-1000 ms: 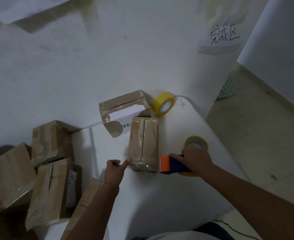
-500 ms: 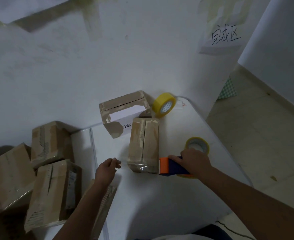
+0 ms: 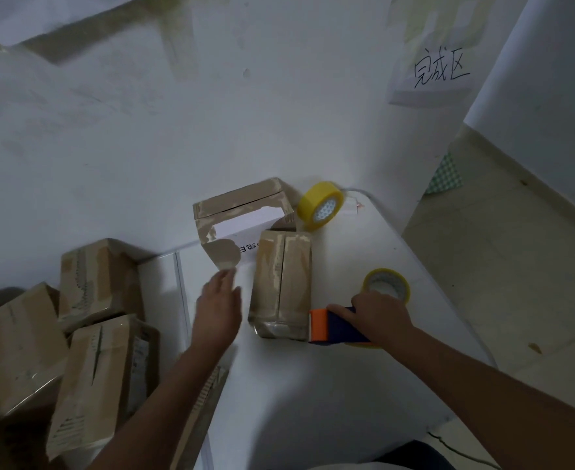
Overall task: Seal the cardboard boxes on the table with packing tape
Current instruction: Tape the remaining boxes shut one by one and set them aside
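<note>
White table (image 3: 313, 385) | box (image 3: 281, 286) long axis toward wall | right hand (image 3: 381, 317) grip clamped on dispenser (image 3: 333, 325) | left hand (image 3: 218, 310) spread

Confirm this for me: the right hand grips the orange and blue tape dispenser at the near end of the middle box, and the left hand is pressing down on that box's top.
Not quite. The head view shows the left hand open beside the middle box, not on its top. The right hand does grip the tape dispenser at the box's near end.
</note>
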Demonstrator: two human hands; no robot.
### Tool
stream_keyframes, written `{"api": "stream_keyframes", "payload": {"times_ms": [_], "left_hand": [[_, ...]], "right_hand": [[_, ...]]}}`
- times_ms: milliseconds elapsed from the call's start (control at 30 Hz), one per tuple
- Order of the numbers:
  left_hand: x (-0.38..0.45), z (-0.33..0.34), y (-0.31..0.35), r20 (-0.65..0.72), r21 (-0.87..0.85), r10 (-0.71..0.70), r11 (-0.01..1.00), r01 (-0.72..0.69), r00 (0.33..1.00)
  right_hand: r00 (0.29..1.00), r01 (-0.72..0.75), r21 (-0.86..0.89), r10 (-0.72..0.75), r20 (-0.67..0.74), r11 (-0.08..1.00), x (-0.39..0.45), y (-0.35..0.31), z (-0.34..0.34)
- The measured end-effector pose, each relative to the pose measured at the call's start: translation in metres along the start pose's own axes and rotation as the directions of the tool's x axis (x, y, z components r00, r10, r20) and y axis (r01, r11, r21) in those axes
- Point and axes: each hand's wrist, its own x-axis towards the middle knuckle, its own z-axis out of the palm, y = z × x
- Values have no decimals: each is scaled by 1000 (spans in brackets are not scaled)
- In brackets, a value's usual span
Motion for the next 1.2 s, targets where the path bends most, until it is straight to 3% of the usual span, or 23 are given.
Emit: {"api": "stream_keyframes", "payload": {"times_ms": [33, 100, 167, 233, 333, 633, 1033, 1200], "left_hand": [[4, 3, 11, -13, -19, 169, 985, -169, 986], [12, 16, 27, 131, -46, 374, 927, -371, 918], [13, 34, 34, 303, 2, 421, 897, -442, 855], [10, 52, 28, 362, 104, 424, 867, -488, 830], [6, 61, 22, 379, 195, 395, 850, -489, 837], [8, 61, 20, 374, 202, 412, 838, -507, 831], [9, 63, 18, 337, 181, 458, 826, -534, 823], [-12, 71, 27, 206, 175, 340, 910, -376, 918]], "right_hand": [[1000, -8, 12, 8, 1, 1000, 1, 1, 2], [1000, -4, 17, 4, 3, 1000, 1, 1, 4], [1000, 6, 0, -6, -29, 1000, 1, 4, 6], [999, -10, 35, 11, -33, 999, -1, 8, 8], [992, -114, 140, 120, -35, 984, -9, 12, 5], [995, -29, 160, 43, -88, 987, -28, 24, 2], [980, -127, 214, 157, -125, 969, -38, 48, 11], [980, -177, 302, 195, -31, 937, -34, 46, 0]]}}
